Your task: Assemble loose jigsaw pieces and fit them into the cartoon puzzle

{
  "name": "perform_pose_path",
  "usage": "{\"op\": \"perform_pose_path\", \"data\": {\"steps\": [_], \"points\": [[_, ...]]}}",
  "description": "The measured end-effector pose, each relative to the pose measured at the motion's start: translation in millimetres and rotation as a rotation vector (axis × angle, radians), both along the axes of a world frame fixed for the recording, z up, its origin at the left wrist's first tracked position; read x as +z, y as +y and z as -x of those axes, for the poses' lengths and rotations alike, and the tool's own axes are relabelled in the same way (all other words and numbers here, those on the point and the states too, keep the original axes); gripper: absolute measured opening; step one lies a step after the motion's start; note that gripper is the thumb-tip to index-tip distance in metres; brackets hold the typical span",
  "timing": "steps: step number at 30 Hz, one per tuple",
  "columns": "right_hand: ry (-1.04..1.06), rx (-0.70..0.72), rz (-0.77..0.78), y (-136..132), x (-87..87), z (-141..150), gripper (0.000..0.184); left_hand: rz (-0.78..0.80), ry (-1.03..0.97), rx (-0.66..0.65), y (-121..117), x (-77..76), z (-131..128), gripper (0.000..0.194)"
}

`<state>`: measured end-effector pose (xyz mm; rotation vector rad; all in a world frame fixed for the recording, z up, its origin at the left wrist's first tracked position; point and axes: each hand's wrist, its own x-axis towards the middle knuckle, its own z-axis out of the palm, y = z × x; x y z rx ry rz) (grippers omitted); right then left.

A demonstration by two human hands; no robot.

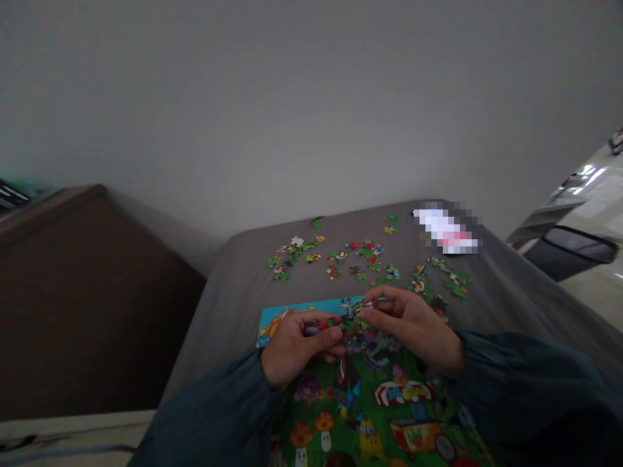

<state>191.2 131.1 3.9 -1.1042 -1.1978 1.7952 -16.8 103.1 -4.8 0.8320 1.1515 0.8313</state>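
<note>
The left hand (pixel 292 350) and right hand (pixel 413 324) hold joined cardboard jigsaw pieces (pixel 341 322) above a printed cardboard jigsaw board (pixel 374 402) on a grey cloth-covered bed (pixel 233 292). Loose cardboard jigsaw pieces (pixel 341 259) lie on the bed beyond the hands, and a flat brown panel (pixel 97 298) stands left of them.

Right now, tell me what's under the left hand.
A cartoon jigsaw picture runs beneath the left hand; its blue edge shows, but the part directly below is covered.

From here I see a plain pale grey wall (pixel 311 110) filling the top of my view, dimly and evenly lit. A dark brown panel (pixel 97 298) stands on the left, a grey-covered bed (pixel 219 311) runs ahead, and on the right sits a white object (pixel 588 201) with a dark pocket (pixel 567 256).
</note>
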Motion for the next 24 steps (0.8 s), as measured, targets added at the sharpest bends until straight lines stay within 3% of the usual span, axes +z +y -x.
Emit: {"op": "perform_pose_path", "data": {"steps": [9, 19, 24], "points": [[-0.045, -0.039, 0.011, -1.3, -1.0, -1.5, 0.049, -0.02, 0.036, -0.04, -1.8, 5.4, -0.2, 0.051], [0.089, -0.011, 0.059, -0.3, -5.2, 0.0, 0.044, 0.03, -0.006, -0.047, -0.1, 8.4, 0.7, 0.039], [0.143, -0.03, 0.062, 0.0, -9.1, -0.8, 0.041, 0.092, -0.096, 0.014, 2.3, 11.0, 3.8, 0.032]]}}
